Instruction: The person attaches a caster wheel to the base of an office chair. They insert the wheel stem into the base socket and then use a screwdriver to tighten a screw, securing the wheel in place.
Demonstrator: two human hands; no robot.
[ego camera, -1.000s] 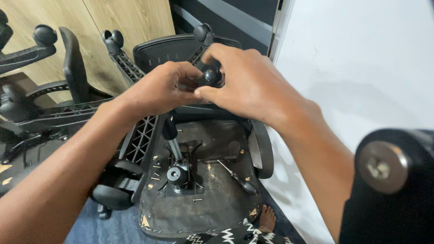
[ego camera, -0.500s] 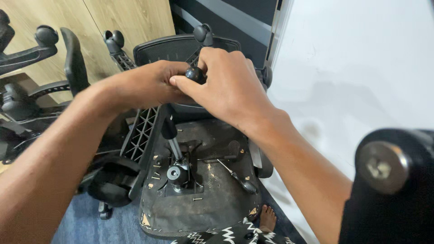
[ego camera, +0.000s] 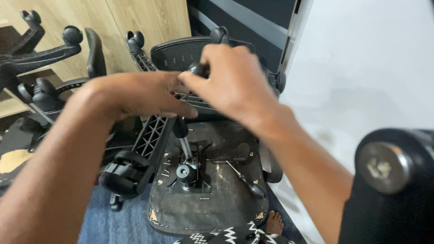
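A small round black plastic knob (ego camera: 197, 69) sits at the centre of the view, raised above an overturned office chair. The right hand (ego camera: 230, 83) pinches the knob between thumb and fingertips, closed around it from above. The left hand (ego camera: 135, 95) lies just beside it, palm down with fingers extended, apparently steadying the part beneath; whether it grips anything cannot be told.

Below the hands, the chair's worn black seat underside (ego camera: 217, 203) faces upward, which leaves its metal tilt mechanism (ego camera: 186, 171) and slanted gas cylinder (ego camera: 183, 138) exposed. A black ribbed star-base leg with a castor wheel (ego camera: 135, 162) crosses the seat's left edge. A screwdriver (ego camera: 246, 180) and loose screws lie on the underside, near its right edge. The black mesh backrest (ego camera: 181, 52) stands at the far edge. More chair parts (ego camera: 45, 68) rest against wood panelling at left.
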